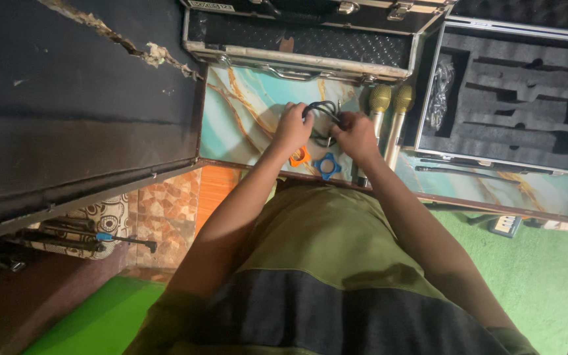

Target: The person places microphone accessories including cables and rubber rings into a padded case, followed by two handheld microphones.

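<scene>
Both my hands work a coiled black cable (322, 112) over a marbled teal tabletop (244, 112). My left hand (292, 126) grips the coil's left side. My right hand (356, 135) pinches its right side. Just below my left hand lies an orange ring (299, 157), and a blue ring (327, 166) sits beside it near the table's front edge. Two gold-headed microphones (389, 105) lie side by side to the right of my right hand.
An open case with black foam cut-outs (514, 98) stands at the right. A closed metal-edged case (304, 39) lies behind the cable. A dark worn panel (67, 98) fills the left. Green carpet (547, 269) and tiled floor (165, 210) lie below.
</scene>
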